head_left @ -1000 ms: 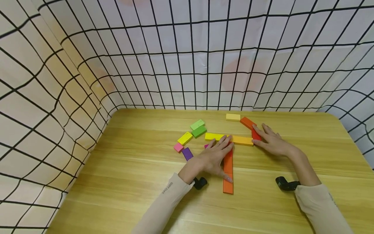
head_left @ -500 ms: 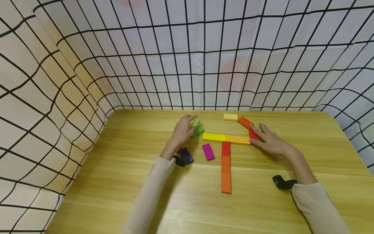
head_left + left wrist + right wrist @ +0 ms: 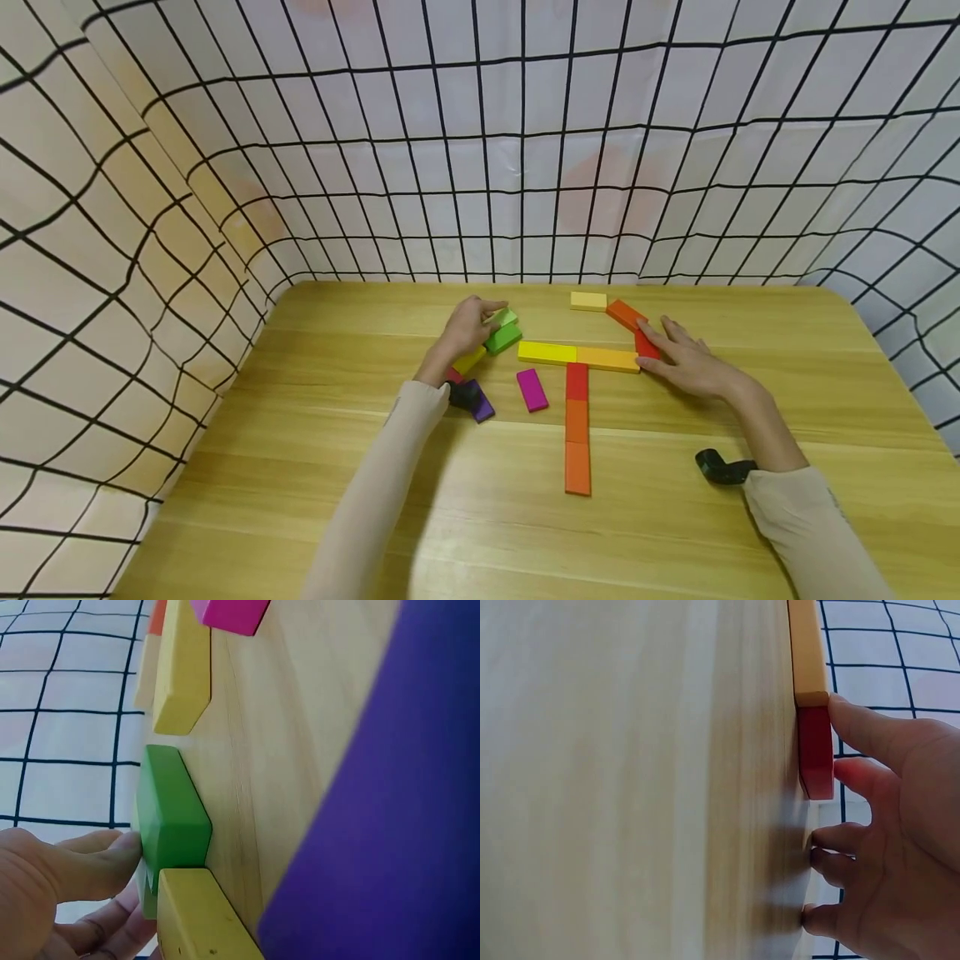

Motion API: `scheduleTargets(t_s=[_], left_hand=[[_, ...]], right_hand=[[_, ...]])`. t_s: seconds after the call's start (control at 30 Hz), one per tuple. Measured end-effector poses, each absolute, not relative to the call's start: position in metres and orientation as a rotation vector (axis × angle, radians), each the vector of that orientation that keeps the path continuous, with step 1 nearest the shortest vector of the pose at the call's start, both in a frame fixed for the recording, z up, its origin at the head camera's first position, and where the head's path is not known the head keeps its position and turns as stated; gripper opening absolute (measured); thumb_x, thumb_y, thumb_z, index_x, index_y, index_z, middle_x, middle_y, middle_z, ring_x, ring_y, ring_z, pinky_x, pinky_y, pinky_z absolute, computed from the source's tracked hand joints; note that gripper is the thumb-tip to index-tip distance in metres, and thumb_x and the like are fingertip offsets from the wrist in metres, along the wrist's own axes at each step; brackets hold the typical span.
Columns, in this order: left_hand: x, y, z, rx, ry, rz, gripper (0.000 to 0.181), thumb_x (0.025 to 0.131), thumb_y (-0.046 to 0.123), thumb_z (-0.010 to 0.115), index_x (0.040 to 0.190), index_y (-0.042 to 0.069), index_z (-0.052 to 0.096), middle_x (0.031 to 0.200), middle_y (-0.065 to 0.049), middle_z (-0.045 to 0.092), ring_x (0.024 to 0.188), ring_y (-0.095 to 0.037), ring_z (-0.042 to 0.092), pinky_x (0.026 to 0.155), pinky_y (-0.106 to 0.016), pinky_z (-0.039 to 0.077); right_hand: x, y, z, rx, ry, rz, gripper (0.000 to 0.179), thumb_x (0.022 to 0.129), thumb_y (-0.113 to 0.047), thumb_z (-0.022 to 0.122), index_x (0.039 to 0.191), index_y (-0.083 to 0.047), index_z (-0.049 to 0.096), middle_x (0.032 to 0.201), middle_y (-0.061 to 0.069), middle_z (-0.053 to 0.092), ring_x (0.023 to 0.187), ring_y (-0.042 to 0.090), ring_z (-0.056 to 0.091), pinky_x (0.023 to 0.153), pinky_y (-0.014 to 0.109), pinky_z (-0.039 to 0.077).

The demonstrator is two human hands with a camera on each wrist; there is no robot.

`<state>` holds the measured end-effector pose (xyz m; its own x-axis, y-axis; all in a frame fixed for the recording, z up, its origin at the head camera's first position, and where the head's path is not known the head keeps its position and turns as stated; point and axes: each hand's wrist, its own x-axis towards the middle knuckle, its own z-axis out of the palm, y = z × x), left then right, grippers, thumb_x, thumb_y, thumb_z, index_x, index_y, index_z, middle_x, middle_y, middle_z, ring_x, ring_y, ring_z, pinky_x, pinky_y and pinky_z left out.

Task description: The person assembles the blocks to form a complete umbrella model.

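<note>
My left hand (image 3: 467,323) is at the far left group of blocks, its thumb and fingers pinching the light green block (image 3: 506,317). Against that block lies a darker green block (image 3: 503,338), with a yellow block (image 3: 202,922) beside it. My right hand (image 3: 692,363) lies low over the table with its fingers spread and nearly straight. Its thumb and index fingertips touch the end of the orange-yellow block (image 3: 810,660) and the red block (image 3: 815,750); the other fingertips rest on the wood.
Red and orange blocks (image 3: 577,421) run in a line toward me from a yellow block (image 3: 547,352). A magenta block (image 3: 532,390) and a purple block (image 3: 482,402) lie left of it. An orange-red block (image 3: 626,315) and pale yellow block (image 3: 588,301) are farther back. Black netting (image 3: 521,192) encloses the table.
My left hand has moved left and away from the red and orange line to the green blocks, then closed its fingers on the light green one. The right hand has stayed at the red block.
</note>
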<state>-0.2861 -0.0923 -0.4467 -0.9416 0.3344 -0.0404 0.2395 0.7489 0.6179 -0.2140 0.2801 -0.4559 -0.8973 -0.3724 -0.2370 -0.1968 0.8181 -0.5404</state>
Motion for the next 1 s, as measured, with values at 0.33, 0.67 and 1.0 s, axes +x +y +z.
scheduleTargets(t_s=[0.33, 0.67, 1.0], left_hand=[[-0.292, -0.094, -0.447, 0.354, 2.84, 0.841, 0.047, 0.1, 0.009, 0.066, 0.147, 0.012, 0.06, 0.131, -0.02, 0.058, 0.123, -0.033, 0.057, 0.095, -0.04, 0.053], [-0.296, -0.095, -0.449, 0.406, 2.851, 0.956, 0.047, 0.096, 0.005, 0.07, 0.141, 0.002, 0.062, 0.126, -0.021, 0.063, 0.114, -0.032, 0.059, 0.096, -0.041, 0.054], [-0.303, -0.056, -0.442, 0.537, 2.9, 1.004, 0.04, 0.091, 0.004, 0.075, 0.13, -0.002, 0.069, 0.126, -0.021, 0.069, 0.113, -0.033, 0.064, 0.098, -0.042, 0.055]], right_hand=[[-0.215, 0.279, -0.457, -0.444, 2.67, -0.745, 0.077, 0.108, -0.046, 0.049, 0.166, -0.007, 0.015, 0.167, 0.038, -0.003, 0.153, 0.06, -0.002, 0.116, 0.082, -0.001], [-0.212, 0.28, -0.456, -0.419, 2.653, -0.782, 0.078, 0.108, -0.046, 0.048, 0.166, -0.007, 0.014, 0.167, 0.037, -0.006, 0.155, 0.057, -0.006, 0.118, 0.08, -0.004], [-0.213, 0.28, -0.455, -0.421, 2.654, -0.787, 0.079, 0.108, -0.046, 0.049, 0.166, -0.006, 0.014, 0.167, 0.037, -0.006, 0.155, 0.057, -0.006, 0.117, 0.08, -0.005]])
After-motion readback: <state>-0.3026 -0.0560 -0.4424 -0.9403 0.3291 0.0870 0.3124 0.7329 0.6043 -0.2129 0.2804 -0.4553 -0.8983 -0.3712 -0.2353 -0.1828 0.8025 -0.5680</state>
